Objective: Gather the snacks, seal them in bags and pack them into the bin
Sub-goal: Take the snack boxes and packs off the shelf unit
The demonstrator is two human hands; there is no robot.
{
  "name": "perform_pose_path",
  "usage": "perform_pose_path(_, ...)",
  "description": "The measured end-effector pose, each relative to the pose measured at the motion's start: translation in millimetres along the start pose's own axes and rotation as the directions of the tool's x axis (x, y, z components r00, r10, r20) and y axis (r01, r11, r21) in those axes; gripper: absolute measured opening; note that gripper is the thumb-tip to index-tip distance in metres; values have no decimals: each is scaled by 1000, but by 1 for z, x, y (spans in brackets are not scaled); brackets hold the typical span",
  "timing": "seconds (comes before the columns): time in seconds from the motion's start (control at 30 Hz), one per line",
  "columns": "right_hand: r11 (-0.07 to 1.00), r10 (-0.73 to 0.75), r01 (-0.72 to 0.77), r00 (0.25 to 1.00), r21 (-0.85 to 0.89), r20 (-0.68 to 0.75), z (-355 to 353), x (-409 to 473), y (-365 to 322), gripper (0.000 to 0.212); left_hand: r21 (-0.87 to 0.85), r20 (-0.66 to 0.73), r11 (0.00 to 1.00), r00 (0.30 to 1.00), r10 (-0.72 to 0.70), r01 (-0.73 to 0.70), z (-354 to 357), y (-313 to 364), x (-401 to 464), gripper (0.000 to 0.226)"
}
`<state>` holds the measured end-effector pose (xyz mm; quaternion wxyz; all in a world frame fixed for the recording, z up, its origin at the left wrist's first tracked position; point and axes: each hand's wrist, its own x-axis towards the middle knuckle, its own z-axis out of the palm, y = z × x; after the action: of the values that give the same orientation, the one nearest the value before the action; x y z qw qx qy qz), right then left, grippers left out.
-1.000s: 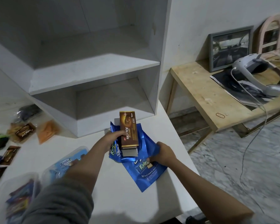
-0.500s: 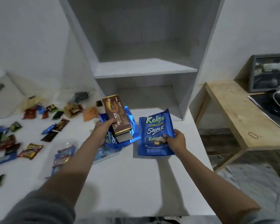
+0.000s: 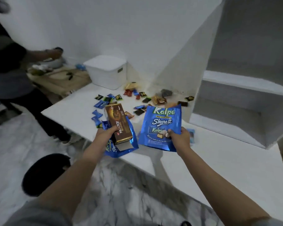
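1. A white bin (image 3: 106, 71) with its lid on stands at the far corner of the white surface (image 3: 211, 168), against the wall; what it holds cannot be seen.
2. The left hand (image 3: 104, 134) is clamped on a brown Nextar box (image 3: 118, 123) together with a blue Kalpa bag (image 3: 121, 144) folded beneath it; the box tilts upward, away from the person.
3. The right hand (image 3: 180, 137) pinches the lower right corner of a second blue Kalpa bag (image 3: 162, 128), held upright with its printed face toward the camera. The two hands are apart.
4. Loose wrapped snacks (image 3: 137, 98) lie scattered on the surface between the bin and the white shelf unit (image 3: 235, 98), whose visible compartments hold nothing.
5. The near left edge of the surface runs diagonally below the hands, with marble floor (image 3: 121, 185) under it; the near right part of the surface is bare.
6. Another person (image 3: 11, 75) stands at the left, beyond the surface's far edge.
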<state>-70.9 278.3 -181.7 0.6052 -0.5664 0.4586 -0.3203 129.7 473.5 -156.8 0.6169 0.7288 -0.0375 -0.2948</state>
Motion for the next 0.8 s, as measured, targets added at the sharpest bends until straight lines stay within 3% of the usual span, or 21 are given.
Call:
perform_pose_path(0.13, 999, 22, -14, 981, -39, 192, 92, -57, 14, 22, -57, -182, 997, 981, -68, 59, -100, -25, -41, 31)
perform_pose_path(0.37, 975, 73, 29, 895, -221, 440, 217, -137, 46, 20, -158, -443, 981, 880, -173, 114, -230, -75, -79, 40)
perform_pose_path(0.53, 936, 133, 93, 800, -339, 585, 292, -158, 63, 14, -238, -536, 959, 803, -260, 151, -287, -104, -78, 51)
perform_pose_path(0.8, 846, 129, 293, 697, -445, 705, 431, -152, 81, 20, -346, -622, 919, 688, -375, 189, -364, -125, -21, 31)
